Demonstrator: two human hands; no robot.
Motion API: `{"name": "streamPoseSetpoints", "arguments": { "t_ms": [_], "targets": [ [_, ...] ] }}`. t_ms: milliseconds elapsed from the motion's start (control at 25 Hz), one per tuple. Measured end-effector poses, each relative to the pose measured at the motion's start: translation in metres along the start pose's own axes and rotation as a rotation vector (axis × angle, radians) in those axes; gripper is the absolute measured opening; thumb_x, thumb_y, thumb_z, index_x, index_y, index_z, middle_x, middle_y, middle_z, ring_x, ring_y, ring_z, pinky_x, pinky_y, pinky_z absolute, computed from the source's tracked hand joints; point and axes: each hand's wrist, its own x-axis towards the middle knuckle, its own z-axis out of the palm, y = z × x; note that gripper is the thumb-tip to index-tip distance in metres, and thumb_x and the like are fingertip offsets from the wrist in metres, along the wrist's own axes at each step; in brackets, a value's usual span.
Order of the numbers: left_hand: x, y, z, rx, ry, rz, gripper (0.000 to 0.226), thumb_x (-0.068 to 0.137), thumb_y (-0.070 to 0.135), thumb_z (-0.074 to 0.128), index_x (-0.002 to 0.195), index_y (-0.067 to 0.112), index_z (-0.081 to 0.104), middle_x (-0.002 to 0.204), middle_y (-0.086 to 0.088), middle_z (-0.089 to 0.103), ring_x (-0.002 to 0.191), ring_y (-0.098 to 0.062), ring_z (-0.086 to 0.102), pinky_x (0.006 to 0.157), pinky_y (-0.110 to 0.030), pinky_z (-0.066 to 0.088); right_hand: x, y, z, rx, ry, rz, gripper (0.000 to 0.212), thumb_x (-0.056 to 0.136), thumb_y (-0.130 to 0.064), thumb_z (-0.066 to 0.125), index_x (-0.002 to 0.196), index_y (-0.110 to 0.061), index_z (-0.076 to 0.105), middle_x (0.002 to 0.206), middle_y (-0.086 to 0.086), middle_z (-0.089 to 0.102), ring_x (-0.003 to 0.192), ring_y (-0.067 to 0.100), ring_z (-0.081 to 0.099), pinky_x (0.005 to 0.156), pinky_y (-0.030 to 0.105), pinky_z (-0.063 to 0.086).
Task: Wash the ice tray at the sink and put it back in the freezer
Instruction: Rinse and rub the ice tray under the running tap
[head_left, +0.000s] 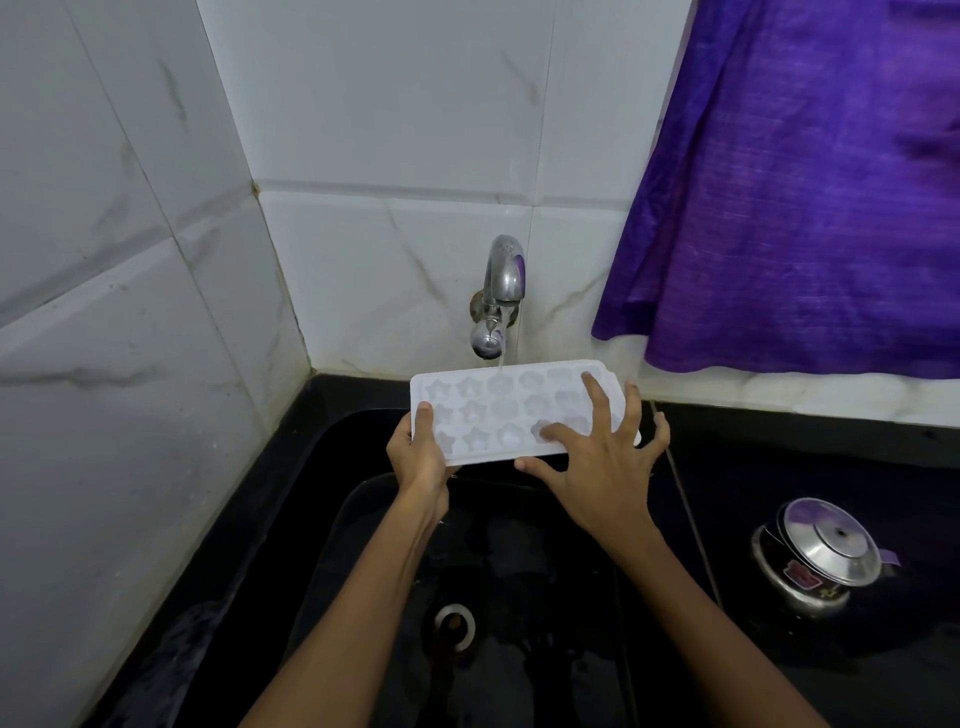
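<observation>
A white ice tray (498, 410) with star and heart moulds is held over the black sink (519, 597), tilted toward me. A thin stream of water runs from the steel tap (501, 291) onto the tray's far edge. My left hand (421, 454) grips the tray's left end, thumb on top. My right hand (597, 457) lies spread over the tray's right part, its fingers straight and touching the moulds.
White marble tiles form the corner behind the sink. A purple curtain (800, 182) hangs at the right. A steel pot with a lid (821, 556) stands on the black counter right of the sink. The drain (454, 623) is at the sink's bottom.
</observation>
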Motion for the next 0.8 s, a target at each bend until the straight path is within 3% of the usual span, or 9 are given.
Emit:
{"name": "streamPoseSetpoints", "arguments": {
  "t_ms": [120, 240, 320, 480, 680, 800],
  "targets": [
    [0.005, 0.004, -0.003, 0.017, 0.007, 0.018, 0.016, 0.096, 0.027, 0.048, 0.09, 0.017, 0.059, 0.092, -0.004, 0.066, 0.079, -0.019, 0.064, 0.067, -0.036, 0.056, 0.002, 0.001, 0.003, 0.055, -0.031, -0.092, 0.025, 0.069, -0.06, 0.066, 0.081, -0.038, 0.069, 0.142, 0.008, 0.044, 0.134, 0.04, 0.016, 0.098, 0.067, 0.015],
    [0.004, -0.001, -0.008, 0.033, 0.003, 0.006, 0.018, 0.096, 0.027, 0.048, 0.097, 0.014, 0.06, 0.097, -0.006, 0.066, 0.083, -0.021, 0.064, 0.07, -0.037, 0.056, 0.006, 0.002, 0.001, -0.002, -0.032, -0.074, 0.03, 0.05, -0.057, 0.083, 0.068, -0.037, 0.069, 0.137, 0.011, 0.052, 0.132, 0.039, 0.019, 0.1, 0.058, 0.009],
    [0.004, -0.003, -0.009, 0.024, -0.005, -0.007, 0.02, 0.096, 0.027, 0.047, 0.102, 0.012, 0.059, 0.101, -0.009, 0.066, 0.086, -0.024, 0.064, 0.069, -0.037, 0.056, 0.005, 0.0, 0.001, 0.0, -0.019, -0.062, 0.032, 0.048, -0.054, 0.085, 0.07, -0.036, 0.071, 0.139, 0.012, 0.05, 0.132, 0.04, 0.02, 0.101, 0.058, 0.009],
    [0.005, -0.003, -0.009, 0.053, -0.02, 0.006, 0.018, 0.096, 0.028, 0.047, 0.095, 0.015, 0.059, 0.105, -0.012, 0.066, 0.091, -0.026, 0.065, 0.071, -0.038, 0.056, 0.0, 0.002, 0.003, 0.048, -0.063, -0.116, 0.029, 0.051, -0.047, 0.087, 0.072, -0.036, 0.071, 0.138, 0.011, 0.051, 0.133, 0.04, 0.018, 0.096, 0.07, 0.019],
    [-0.002, -0.006, -0.003, 0.013, -0.036, -0.05, 0.023, 0.096, 0.029, 0.046, 0.107, 0.012, 0.059, 0.101, -0.008, 0.066, 0.089, -0.024, 0.065, 0.066, -0.036, 0.056, 0.003, 0.008, -0.005, 0.091, -0.061, -0.004, 0.026, 0.052, -0.051, 0.084, 0.072, -0.037, 0.074, 0.141, 0.011, 0.05, 0.131, 0.036, 0.017, 0.099, 0.056, 0.008],
    [0.0, -0.003, 0.002, 0.001, -0.038, -0.032, 0.023, 0.096, 0.03, 0.047, 0.106, 0.013, 0.058, 0.097, -0.005, 0.066, 0.083, -0.02, 0.065, 0.06, -0.032, 0.053, 0.002, 0.01, -0.005, 0.11, -0.109, -0.031, 0.021, 0.065, -0.044, 0.081, 0.083, -0.035, 0.075, 0.146, 0.011, 0.044, 0.135, 0.034, 0.011, 0.099, 0.067, 0.011]
  ]
}}
